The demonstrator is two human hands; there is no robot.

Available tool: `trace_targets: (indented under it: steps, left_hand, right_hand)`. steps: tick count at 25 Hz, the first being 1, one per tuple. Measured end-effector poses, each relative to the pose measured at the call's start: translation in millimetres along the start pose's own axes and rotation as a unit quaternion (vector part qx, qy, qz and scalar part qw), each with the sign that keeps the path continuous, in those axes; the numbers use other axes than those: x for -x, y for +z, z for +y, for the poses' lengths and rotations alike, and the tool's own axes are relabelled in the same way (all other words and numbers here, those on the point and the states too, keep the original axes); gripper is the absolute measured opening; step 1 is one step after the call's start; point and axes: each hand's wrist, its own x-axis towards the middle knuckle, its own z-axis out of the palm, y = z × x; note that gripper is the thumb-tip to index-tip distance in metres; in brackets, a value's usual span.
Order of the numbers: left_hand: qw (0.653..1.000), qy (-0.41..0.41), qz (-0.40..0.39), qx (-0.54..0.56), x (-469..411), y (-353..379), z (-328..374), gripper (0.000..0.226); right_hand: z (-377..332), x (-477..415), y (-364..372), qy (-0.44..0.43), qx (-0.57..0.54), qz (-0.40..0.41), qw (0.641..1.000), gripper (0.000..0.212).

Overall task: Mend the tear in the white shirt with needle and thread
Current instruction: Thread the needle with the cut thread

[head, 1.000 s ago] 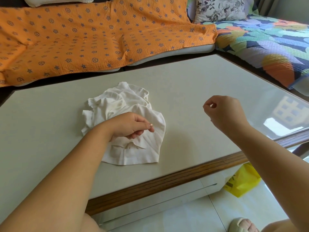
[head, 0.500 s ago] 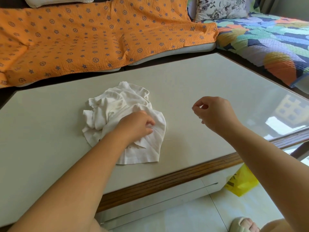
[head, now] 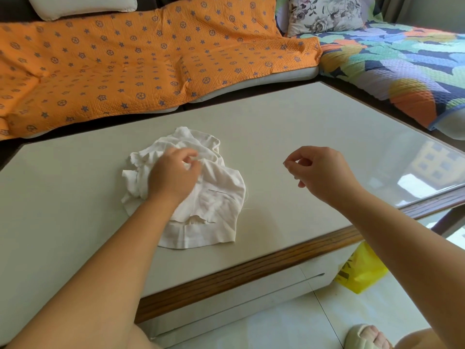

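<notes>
Head view: the white shirt (head: pixel 221 182) lies crumpled on the desk (head: pixel 302 127), left of centre, and the tear (head: pixel 197 219) gapes open near its front hem. The left hand (head: pixel 173 176) is on the bunched upper part with fingers curled, but blur hides whether the grip has actually taken fabric, so I cannot tell. The right hand (head: pixel 322 172) hovers above bare desk, well apart from the shirt. Its grip is clenched thumb to forefinger, likely on the thread (head: pixel 247 197); loose strands show only at the shirt's right edge, too fine to trace to the fingers. A thin dark line on the cloth looks like the needle (head: pixel 217 191), lying flat just above the tear and not in either hand.

Step, as a judgement: still set-up, with the cloth being arranged and no stitch visible — the tear is fully open. The next move calls for flattening the fabric round the tear, then a fine pinch on the needle.

Edges and room: the hem sits near the wooden front edge (head: pixel 251 264), so drawing thread toward the body has little margin. There is wide bare desk to the right and behind. The orange sofa cover (head: pixel 125 59) is beyond the far edge, and a yellow bag (head: pixel 359 270) sits on the floor below the right corner.
</notes>
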Motion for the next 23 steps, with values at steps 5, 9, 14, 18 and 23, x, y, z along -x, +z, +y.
trace_targets:
  steps: [5,9,14,18,23]
  left_hand:
    - [0.983,0.152,0.086,-0.051,-6,-6,-3,0.014]
    - [0.955,0.145,-0.234,-0.107,3,23,-6,0.015]
    - [0.953,0.167,-0.204,-0.147,4,36,0,0.017]
    - [0.967,0.134,-0.177,-0.121,10,33,3,0.016]
    - [0.944,-0.077,-0.158,0.279,31,10,50,0.006]
  right_hand:
    - [1,3,1,0.007,-0.005,0.002,1.0,0.013]
    - [-2,3,6,0.005,-0.008,-0.007,1.0,0.012]
    - [-3,4,11,-0.008,-0.003,-0.018,1.0,0.012]
    - [-6,6,10,-0.009,-0.019,-0.034,0.999,0.012]
    - [-14,19,-2,0.033,-0.134,-0.058,0.989,0.01]
